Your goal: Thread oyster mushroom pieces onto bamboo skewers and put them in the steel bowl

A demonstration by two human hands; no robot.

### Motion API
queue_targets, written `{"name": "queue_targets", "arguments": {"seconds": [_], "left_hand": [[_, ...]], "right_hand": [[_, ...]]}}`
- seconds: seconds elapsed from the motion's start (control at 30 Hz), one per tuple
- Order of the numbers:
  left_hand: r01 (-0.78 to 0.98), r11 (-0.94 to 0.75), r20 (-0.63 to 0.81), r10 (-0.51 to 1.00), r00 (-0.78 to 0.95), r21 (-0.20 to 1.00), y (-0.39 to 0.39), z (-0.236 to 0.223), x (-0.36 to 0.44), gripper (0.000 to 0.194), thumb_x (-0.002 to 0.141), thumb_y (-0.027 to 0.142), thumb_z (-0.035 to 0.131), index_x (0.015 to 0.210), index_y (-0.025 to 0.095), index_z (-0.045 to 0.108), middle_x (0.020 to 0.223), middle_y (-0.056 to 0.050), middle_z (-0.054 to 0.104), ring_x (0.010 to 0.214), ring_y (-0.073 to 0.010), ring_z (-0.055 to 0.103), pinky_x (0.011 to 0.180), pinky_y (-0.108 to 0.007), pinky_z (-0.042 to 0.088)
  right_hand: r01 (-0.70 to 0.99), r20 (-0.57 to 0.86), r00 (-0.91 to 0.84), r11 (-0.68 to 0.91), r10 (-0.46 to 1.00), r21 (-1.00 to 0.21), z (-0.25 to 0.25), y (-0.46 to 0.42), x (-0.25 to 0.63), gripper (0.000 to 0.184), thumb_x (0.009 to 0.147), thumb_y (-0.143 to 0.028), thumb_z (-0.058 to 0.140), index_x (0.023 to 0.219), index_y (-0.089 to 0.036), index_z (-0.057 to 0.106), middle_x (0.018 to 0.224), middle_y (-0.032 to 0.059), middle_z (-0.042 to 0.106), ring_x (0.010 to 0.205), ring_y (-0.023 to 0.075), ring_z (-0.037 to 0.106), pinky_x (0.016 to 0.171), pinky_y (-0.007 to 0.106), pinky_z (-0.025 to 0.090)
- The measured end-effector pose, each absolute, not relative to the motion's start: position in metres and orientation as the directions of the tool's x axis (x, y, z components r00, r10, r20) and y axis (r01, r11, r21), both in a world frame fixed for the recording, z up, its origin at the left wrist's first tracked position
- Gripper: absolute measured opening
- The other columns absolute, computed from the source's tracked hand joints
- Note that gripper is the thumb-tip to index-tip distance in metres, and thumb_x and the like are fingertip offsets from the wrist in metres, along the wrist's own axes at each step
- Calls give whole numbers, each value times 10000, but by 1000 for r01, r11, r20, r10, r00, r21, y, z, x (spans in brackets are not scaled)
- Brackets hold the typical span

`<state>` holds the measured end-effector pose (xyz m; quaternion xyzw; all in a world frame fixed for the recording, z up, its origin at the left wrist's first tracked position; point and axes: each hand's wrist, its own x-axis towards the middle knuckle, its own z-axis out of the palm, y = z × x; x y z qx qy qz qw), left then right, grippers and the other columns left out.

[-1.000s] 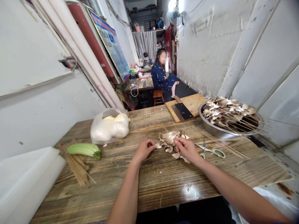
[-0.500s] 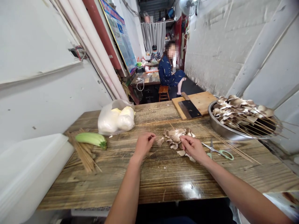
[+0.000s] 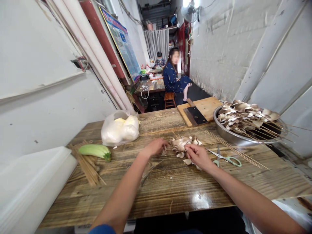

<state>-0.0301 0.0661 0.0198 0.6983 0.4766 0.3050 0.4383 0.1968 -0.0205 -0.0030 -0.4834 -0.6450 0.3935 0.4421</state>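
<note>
A small pile of torn oyster mushrooms [image 3: 180,143] lies on the wooden table, with loose pieces at its near edge. My left hand [image 3: 156,147] reaches to the pile's left side, its fingers curled down over a small mushroom piece [image 3: 164,150]. At the near right of the pile, my right hand [image 3: 198,156] is closed in a pinch on an oyster mushroom; its fingertips hide part of it. Scissors with pale green handles [image 3: 233,161] lie just right of that hand. Several thin bamboo skewers [image 3: 239,150] stretch beyond them.
A metal basin [image 3: 227,136] holds skewered mushrooms at the right. Behind the pile, a cleaver [image 3: 196,115] rests on a cutting board [image 3: 209,105]. Leftward are a plastic bag [image 3: 109,130], a green gourd [image 3: 94,151], a skewer bundle [image 3: 85,167] and a white container [image 3: 31,182]. Two people sit farther back.
My left hand has moved right, onto the small mushroom piece beside the pile. My right hand stays pinched at the pile. The view has shifted slightly.
</note>
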Motion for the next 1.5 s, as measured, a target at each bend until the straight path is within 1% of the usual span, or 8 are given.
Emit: {"name": "queue_targets", "arguments": {"seconds": [0.1, 0.17, 0.3, 0.4, 0.5, 0.97, 1.2, 1.5], "left_hand": [[537, -252, -12, 898, 440, 805, 63, 26, -40, 111, 520, 111, 690, 578, 201, 663, 623, -20, 630, 639, -165, 563, 677, -248, 407], [510, -178, 6, 947, 322, 842, 56, 25, -42, 94, 566, 197, 698, 653, 176, 667, 642, -16, 640, 621, -154, 561, 645, -253, 412], [23, 66, -64, 996, -64, 998, 40, 10, -27, 226, 603, 296, 709, 744, 137, 632, 589, 2, 613, 556, -112, 550, 584, -237, 427], [-424, 150, -235, 960, -155, 893, 35, -1, -10, 263, 557, 242, 756, 745, 137, 606, 642, 8, 620, 557, -68, 540, 551, -186, 414], [-615, 225, -361, 927, -105, 756, 35, -5, -1, 256, 553, 161, 760, 743, 135, 591, 626, 10, 610, 536, -52, 528, 514, -159, 403], [-709, 350, -316, 930, 186, 612, 32, 4, -6, 217, 651, 97, 665, 841, 167, 587, 688, 8, 602, 575, -57, 543, 538, -160, 436], [-700, 326, -297, 940, 169, 635, 31, 2, -7, 112, 662, 97, 653, 765, 113, 613, 758, -42, 647, 676, -103, 592, 671, -237, 487], [-702, 397, -389, 903, 182, 592, 32, -1, -5, 30, 731, 114, 612, 760, 113, 611, 657, -36, 614, 603, -90, 569, 581, -201, 478]], "right_hand": [[277, 204, -147, 238, 968, -931, -4, -20, 197, 325, 863, -421, 423, 713, -176, 575, 485, -42, 463, 433, 90, 407, 455, 204, 323], [277, 209, -153, 245, 966, -929, -4, -21, 197, 316, 866, -410, 422, 726, -172, 576, 487, -44, 463, 440, 91, 411, 466, 204, 327], [296, 180, -217, 240, 960, -924, -3, -24, 196, 285, 877, -385, 416, 775, -175, 579, 487, -46, 471, 444, 93, 422, 475, 203, 331], [326, 160, -257, 241, 953, -914, -5, -27, 194, 274, 875, -379, 423, 784, -174, 581, 494, -40, 489, 459, 97, 434, 484, 202, 337], [351, 143, -277, 239, 950, -905, -8, -27, 192, 274, 876, -376, 423, 788, -171, 583, 500, -37, 492, 468, 96, 434, 487, 201, 338], [357, 85, -352, 218, 932, -908, -2, -31, 189, 279, 881, -368, 422, 751, -164, 561, 504, -36, 474, 485, 95, 426, 496, 207, 330], [350, 84, -342, 210, 936, -913, -2, -31, 190, 280, 877, -375, 423, 755, -165, 562, 503, -36, 473, 487, 100, 437, 498, 209, 336], [334, 120, -329, 235, 936, -913, -7, -30, 191, 278, 888, -371, 411, 793, -168, 576, 510, -42, 468, 482, 92, 418, 488, 202, 323]]}}
